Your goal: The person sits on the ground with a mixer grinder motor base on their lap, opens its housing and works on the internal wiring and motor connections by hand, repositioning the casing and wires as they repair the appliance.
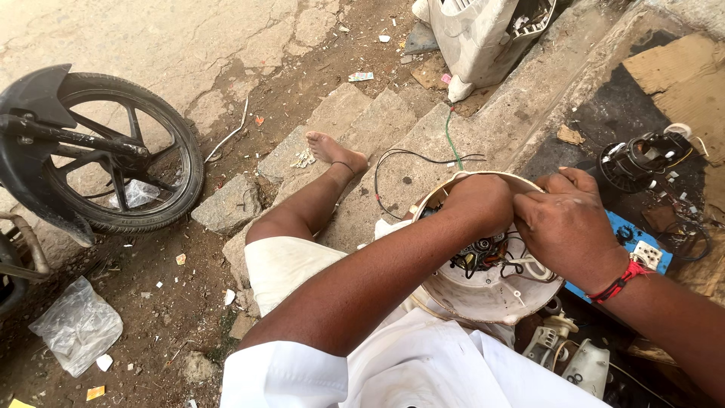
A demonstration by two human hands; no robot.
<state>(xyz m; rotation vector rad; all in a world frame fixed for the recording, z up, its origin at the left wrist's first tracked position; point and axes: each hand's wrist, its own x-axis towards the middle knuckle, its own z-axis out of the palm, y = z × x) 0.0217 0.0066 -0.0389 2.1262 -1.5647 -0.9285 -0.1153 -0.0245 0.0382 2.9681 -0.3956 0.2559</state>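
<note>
Both the left hand [477, 202] and the right hand [565, 219] are curled over the wiring [491, 261] in a round white casing [483, 295], the pinch hidden. A motorcycle wheel [124, 155] and black motor [642, 161] stand near the stone steps [362, 125].

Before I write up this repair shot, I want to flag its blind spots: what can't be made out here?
All in the head view:
- Fingertips of the left hand and right hand: curled into the round white housing, so any grip is hidden.
- Motor and wiring: mostly covered by both hands.
- Motorcycle wheel: cut off by the left edge.
- White casing: cut off by the top edge.
- Black part: too small to identify.
</note>
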